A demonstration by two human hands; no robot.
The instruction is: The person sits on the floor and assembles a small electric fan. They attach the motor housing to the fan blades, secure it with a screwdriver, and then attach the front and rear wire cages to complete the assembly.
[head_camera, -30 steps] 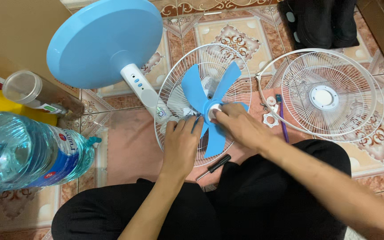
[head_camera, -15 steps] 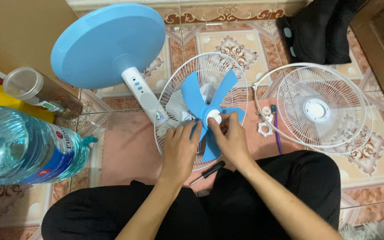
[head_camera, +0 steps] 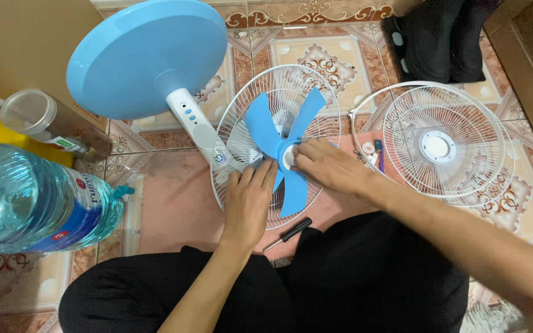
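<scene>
Hands on smooth blue plastic blade, round wire grille.

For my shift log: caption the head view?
Left hand steadies the fan grille; right hand grips the white hub of the blue blades.

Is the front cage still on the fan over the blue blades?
No, the front cage lies on the floor tiles to the right, and the blue blades are bare under the right hand.
</scene>
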